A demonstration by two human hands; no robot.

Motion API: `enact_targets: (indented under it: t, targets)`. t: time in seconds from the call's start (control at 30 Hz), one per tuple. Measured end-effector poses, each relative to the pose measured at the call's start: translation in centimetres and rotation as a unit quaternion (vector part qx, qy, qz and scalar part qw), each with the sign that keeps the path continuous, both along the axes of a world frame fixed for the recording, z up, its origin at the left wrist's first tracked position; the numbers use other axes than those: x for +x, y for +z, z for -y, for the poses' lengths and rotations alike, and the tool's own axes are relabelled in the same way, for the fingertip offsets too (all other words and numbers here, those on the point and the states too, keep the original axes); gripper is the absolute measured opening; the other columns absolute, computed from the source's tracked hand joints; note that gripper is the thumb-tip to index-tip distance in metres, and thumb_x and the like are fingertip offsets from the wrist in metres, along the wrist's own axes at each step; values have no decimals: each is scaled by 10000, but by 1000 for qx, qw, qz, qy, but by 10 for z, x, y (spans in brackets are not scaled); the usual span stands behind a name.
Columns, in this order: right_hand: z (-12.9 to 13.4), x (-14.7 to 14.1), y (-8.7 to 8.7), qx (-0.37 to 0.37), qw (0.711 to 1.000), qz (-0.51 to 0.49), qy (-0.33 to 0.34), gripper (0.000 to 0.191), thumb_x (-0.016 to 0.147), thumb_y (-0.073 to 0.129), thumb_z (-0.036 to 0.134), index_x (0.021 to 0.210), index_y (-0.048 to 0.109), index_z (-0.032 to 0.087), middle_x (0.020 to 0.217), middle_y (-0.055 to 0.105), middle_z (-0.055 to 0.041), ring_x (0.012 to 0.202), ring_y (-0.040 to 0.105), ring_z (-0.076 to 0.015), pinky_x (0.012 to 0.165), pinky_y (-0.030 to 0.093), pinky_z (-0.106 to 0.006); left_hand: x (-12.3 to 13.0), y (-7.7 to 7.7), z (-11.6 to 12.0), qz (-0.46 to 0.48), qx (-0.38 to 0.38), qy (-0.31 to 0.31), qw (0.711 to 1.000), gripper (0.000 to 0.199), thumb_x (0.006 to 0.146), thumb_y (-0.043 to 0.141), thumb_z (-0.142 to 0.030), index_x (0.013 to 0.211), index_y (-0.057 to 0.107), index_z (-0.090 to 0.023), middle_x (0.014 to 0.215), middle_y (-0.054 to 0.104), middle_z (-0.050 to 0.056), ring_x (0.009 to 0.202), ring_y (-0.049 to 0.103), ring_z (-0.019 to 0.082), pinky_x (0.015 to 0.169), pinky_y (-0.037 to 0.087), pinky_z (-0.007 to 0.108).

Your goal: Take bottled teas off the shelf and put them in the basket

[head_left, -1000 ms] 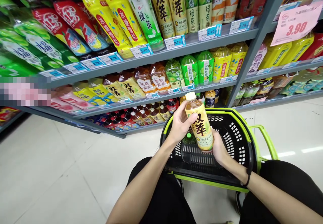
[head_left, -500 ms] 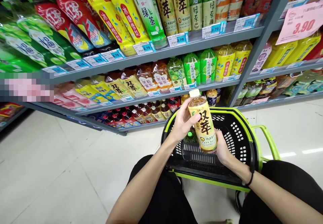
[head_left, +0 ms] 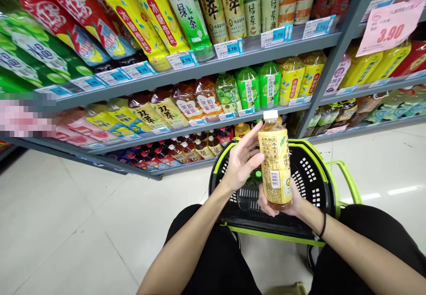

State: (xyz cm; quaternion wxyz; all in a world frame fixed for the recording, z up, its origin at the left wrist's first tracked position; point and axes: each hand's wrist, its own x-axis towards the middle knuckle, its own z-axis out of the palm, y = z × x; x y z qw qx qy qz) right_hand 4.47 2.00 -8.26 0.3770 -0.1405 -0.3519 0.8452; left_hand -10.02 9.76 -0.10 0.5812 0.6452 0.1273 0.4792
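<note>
A drink bottle [head_left: 275, 166] with a yellow label and white cap stands nearly upright in front of me, its barcode and small print turned my way. My right hand [head_left: 296, 201] is wrapped round its lower part from behind, fingertips showing on the left side. My left hand [head_left: 242, 161] is beside the bottle's left side, fingers stretched and apart; whether they touch it I cannot tell. Below lies a black shopping basket [head_left: 239, 225] with a lime-green rim, between my knees. Green-capped bottles [head_left: 258, 176] show inside it, partly hidden by my hands and the bottle.
Shelves [head_left: 213, 116] of bottled drinks rise ahead, with blue price tags [head_left: 229, 49] along their edges. A pink price sign [head_left: 389, 26] hangs at the upper right. The basket's green handle [head_left: 348, 182] sticks out to the right. Pale floor tiles [head_left: 83, 224] spread out at left.
The bottle has turned so its back label faces me instead of its front, and it is more upright. My left fingers have come off its front and spread; my right hand wraps farther round it.
</note>
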Motion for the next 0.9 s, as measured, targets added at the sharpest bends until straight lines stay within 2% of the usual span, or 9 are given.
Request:
enact_targets:
  t: [0.13, 0.23, 0.3, 0.37, 0.5, 0.63, 0.7, 0.77, 0.9]
  targets:
    - [-2, 1, 0, 4, 998, -20, 53, 787, 822, 332, 870, 686, 633, 156, 497, 562, -96, 372, 433, -151, 365, 274, -248, -2, -1, 1, 1, -11, 22, 1000, 647, 940, 725, -447, 1545, 552, -295, 1609, 512, 103, 1463, 519, 343, 1154, 512, 479]
    - [-3, 1, 1, -4, 999, 1, 46, 789, 807, 340, 870, 695, 640, 149, 520, 596, -116, 370, 430, -150, 357, 283, -247, -3, 0, 1, -6, -38, 29, 999, 646, 969, 611, -580, 1534, 559, -271, 1643, 469, 99, 1482, 491, 366, 1159, 497, 519]
    - [-3, 0, 1, -13, 1000, 21, 4, 796, 818, 330, 854, 727, 656, 134, 559, 632, -135, 384, 457, -157, 363, 309, -247, -5, -1, 0, -21, -53, 19, 998, 678, 990, 524, -636, 1561, 521, -270, 1671, 428, 91, 1508, 456, 369, 1161, 488, 527]
    - [-4, -4, 0, -26, 996, 53, -74, 761, 852, 329, 803, 780, 665, 123, 587, 649, -142, 410, 508, -174, 365, 337, -245, -7, -4, -4, -44, -56, 20, 997, 700, 998, 501, -656, 1588, 480, -279, 1679, 416, 86, 1524, 436, 359, 1188, 459, 523]
    - [-9, -8, -2, -91, 955, 159, -234, 587, 959, 296, 557, 974, 666, 102, 605, 650, -115, 437, 561, -192, 334, 343, -228, -13, -12, -17, -106, -45, 82, 990, 733, 1019, 430, -724, 1588, 484, -265, 1661, 443, 102, 1533, 427, 337, 1247, 383, 536]
    - [-14, -6, -1, -157, 921, 219, -281, 551, 1021, 203, 397, 1157, 637, 85, 634, 668, -89, 379, 531, -194, 339, 434, -285, -18, -17, -27, -162, 6, 108, 981, 822, 1032, 241, -769, 1514, 587, -201, 1594, 525, 133, 1512, 462, 321, 1275, 337, 524]
    - [-14, -3, 0, -172, 915, 230, -285, 545, 1036, 204, 375, 1186, 640, 84, 654, 678, -90, 386, 541, -195, 351, 466, -299, -19, -17, -29, -180, 34, 118, 976, 762, 1052, 303, -724, 1485, 619, -182, 1545, 576, 142, 1451, 533, 313, 1250, 379, 495]
    - [-15, -1, 0, -189, 910, 238, -283, 532, 1052, 224, 375, 1201, 649, 93, 689, 693, -95, 424, 566, -191, 364, 482, -289, -19, -17, -29, -207, 61, 130, 968, 656, 1038, 483, -654, 1464, 640, -180, 1482, 631, 139, 1350, 615, 310, 1180, 456, 464]
    - [-20, 9, -12, -229, 897, 245, -286, 527, 1097, 233, 432, 1260, 636, 135, 780, 724, -95, 552, 635, -190, 469, 556, -292, -18, -10, -22, -261, 88, 123, 953, 574, 854, 828, -486, 1328, 733, -177, 1299, 742, 111, 1158, 710, 304, 1035, 543, 393]
